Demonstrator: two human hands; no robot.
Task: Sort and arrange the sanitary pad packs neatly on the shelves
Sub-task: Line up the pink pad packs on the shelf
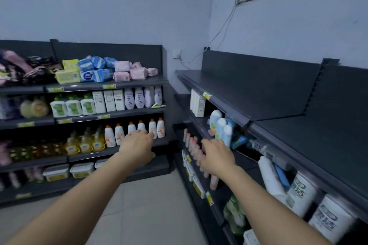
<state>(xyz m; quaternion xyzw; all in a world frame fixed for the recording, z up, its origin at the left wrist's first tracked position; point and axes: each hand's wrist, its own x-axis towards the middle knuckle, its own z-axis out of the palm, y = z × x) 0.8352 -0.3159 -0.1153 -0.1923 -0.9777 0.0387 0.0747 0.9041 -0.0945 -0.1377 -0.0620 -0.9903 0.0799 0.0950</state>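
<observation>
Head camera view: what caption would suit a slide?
Both empty hands, left and right, reach toward jumbled pad packs atop the shelf.

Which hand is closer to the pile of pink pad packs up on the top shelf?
Left. The left hand reaches out below the pink pad packs, two shelves down by the white bottles. The right hand is farther right, by the other shelf unit. Both are empty.

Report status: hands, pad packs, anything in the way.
Left hand and right hand open, empty, outstretched. Sanitary pad packs heaped untidily on left top shelf. Path clear.
</observation>
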